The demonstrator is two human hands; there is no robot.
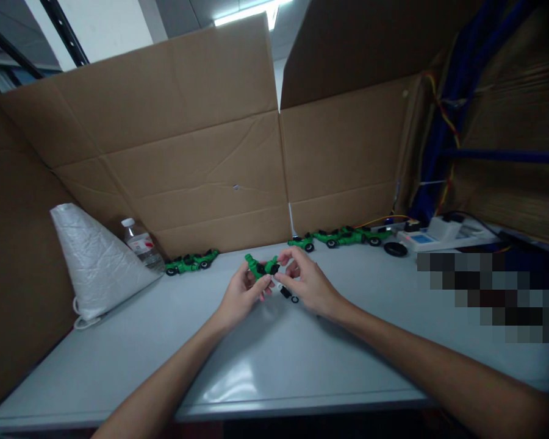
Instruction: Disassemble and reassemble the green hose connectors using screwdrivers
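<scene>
Two bare forearms stretch over the counter. Left fingers clamp a green toy, seemingly part-built; right fingers bend at its 3 o'clock end, whether gripping I cannot tell. From it, a loose black ring shows at 4 o'clock, whole-looking green cars at 9 and 2, cardboard barring 12 beyond.

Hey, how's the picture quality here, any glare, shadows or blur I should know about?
Head view: the ceiling light is blown out white; head view: glare shows on the table near its front edge, with a soft shadow below the left hand; head view: the green piece looks soft, fine detail unreadable; head view: a pixelated patch covers part of the right side.
</scene>
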